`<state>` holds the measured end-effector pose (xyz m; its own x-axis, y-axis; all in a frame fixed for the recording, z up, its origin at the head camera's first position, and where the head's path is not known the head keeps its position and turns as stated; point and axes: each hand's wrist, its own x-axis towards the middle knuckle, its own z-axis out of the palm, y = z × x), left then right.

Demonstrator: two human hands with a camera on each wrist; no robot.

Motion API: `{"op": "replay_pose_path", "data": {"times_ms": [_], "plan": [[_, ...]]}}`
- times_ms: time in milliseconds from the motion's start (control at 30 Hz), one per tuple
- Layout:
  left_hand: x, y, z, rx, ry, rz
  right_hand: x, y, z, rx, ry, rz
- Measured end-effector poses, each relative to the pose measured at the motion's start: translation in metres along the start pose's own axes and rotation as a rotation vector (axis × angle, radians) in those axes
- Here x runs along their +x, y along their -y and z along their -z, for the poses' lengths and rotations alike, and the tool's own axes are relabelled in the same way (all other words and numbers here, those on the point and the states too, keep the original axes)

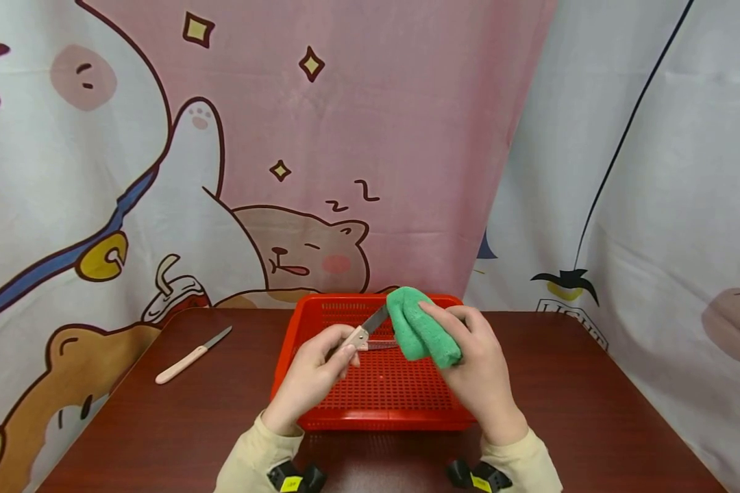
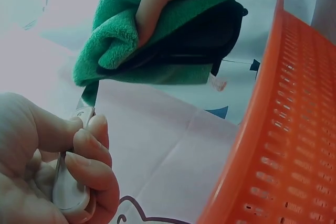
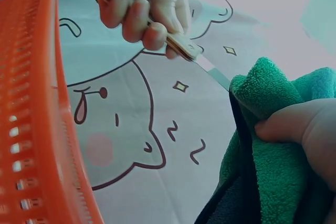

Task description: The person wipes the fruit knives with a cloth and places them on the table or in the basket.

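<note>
My left hand (image 1: 317,370) grips the pale handle of a knife (image 1: 375,320), thumb on one side and fingers curled round the other. The knife's blade points up and to the right over the basket. A green cloth (image 1: 416,325) with a dark edge covers the blade's tip. My right hand (image 1: 477,363) holds this cloth bunched, its thumb pressed into the folds in the right wrist view. Another knife (image 1: 382,345) lies in the red basket (image 1: 382,419) below, partly hidden by the left hand and the cloth.
A knife with a pale pink handle (image 1: 181,364) lies on the dark brown table (image 1: 592,411) to the left of the basket. Behind the table hangs a curtain (image 1: 419,137) printed with cartoon animals. In both wrist views the basket's slotted wall rises close by.
</note>
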<state>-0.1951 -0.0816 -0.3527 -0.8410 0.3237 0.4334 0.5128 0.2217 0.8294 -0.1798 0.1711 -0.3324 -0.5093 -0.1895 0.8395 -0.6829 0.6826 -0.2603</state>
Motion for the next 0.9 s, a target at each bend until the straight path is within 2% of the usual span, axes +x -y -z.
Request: {"op": "replay_pose_path", "data": {"times_ms": [267, 500, 900], "plan": [[0.000, 0.000, 0.006, -0.020, -0.021, 0.009, 0.001, -0.008, 0.009, -0.014, -0.083, 0.004], [0.000, 0.000, 0.010, -0.041, -0.043, 0.027, 0.001, -0.009, 0.014, -0.008, -0.098, -0.013], [0.000, 0.002, 0.010, -0.054, -0.039, 0.033, -0.001, 0.006, -0.001, 0.042, -0.003, 0.097]]}}
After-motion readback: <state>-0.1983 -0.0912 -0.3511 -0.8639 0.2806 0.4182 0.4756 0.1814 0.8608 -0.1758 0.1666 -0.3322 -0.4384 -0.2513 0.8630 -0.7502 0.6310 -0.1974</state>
